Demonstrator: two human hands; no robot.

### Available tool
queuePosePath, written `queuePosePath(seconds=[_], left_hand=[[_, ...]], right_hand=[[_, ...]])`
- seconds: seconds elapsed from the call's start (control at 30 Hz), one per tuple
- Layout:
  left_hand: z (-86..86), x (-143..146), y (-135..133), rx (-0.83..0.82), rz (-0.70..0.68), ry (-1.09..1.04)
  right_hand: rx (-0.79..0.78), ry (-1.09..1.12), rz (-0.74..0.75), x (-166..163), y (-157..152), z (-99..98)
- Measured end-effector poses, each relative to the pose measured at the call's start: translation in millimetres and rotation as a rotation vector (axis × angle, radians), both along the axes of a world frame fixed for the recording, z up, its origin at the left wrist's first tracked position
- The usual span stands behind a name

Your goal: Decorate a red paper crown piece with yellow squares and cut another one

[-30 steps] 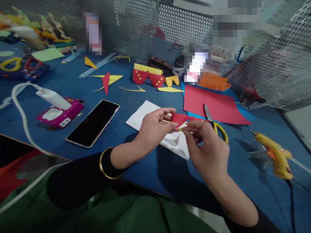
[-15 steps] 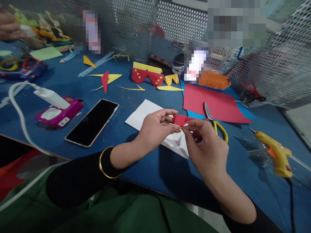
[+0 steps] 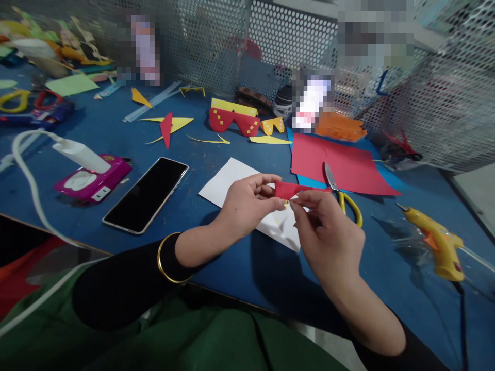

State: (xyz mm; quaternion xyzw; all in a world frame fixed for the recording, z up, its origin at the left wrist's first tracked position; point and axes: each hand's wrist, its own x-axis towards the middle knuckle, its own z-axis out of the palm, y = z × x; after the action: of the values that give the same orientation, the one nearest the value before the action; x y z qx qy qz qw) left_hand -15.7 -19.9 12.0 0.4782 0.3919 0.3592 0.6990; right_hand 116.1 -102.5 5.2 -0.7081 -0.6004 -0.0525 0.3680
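Near the centre of the frame we see the left hand point(image 3: 247, 203) and the right hand point(image 3: 328, 232) meeting above the blue table point(image 3: 116, 139), with a small red paper piece point(image 3: 288, 189) between them. The left grip is narrow: thumb and forefinger pinch the piece's left end. The right grip is narrow too, with its fingertips closed on the piece's lower right edge. A tiny yellow speck shows there, and we cannot tell whether it is held or stuck on. The piece sits just above both thumbs, lifted off the table and roughly level.

Under the 2 hands a white sheet of paper point(image 3: 232, 183) lies flat on the table. Just right of the piece lie yellow-handled scissors point(image 3: 331, 180), their blades reaching onto a large red sheet of card point(image 3: 348, 159). Toward the right edge rests a yellow hot-glue gun point(image 3: 436, 242). Left of centre lies a black smartphone point(image 3: 147, 195) with a dark screen, and further left a magenta box point(image 3: 95, 183). In the upper middle sits a red and yellow paper mask point(image 3: 234, 119).
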Motion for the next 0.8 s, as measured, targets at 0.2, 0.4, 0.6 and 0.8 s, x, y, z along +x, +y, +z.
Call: queuePosePath(seconds=[0.2,0.4,0.6,0.8], left_hand=[[0.3,-1.4,0.4,-0.062,0.023,-0.07],[2.5,-0.9,-1.1,-0.072,0.025,-0.083],[1.9,0.1,-1.8,-0.059,0.007,-0.081],[3.7,-0.3,-2.1,-0.055,0.011,-0.065]], right_hand=[[0.023,0.005,0.06,3.1,0.0,-1.1],[-0.025,0.157,0.067,4.5,1.9,-3.7],[-0.016,0.189,0.081,4.8,2.9,-5.1],[-0.032,0.211,0.082,4.6,3.8,-7.2]])
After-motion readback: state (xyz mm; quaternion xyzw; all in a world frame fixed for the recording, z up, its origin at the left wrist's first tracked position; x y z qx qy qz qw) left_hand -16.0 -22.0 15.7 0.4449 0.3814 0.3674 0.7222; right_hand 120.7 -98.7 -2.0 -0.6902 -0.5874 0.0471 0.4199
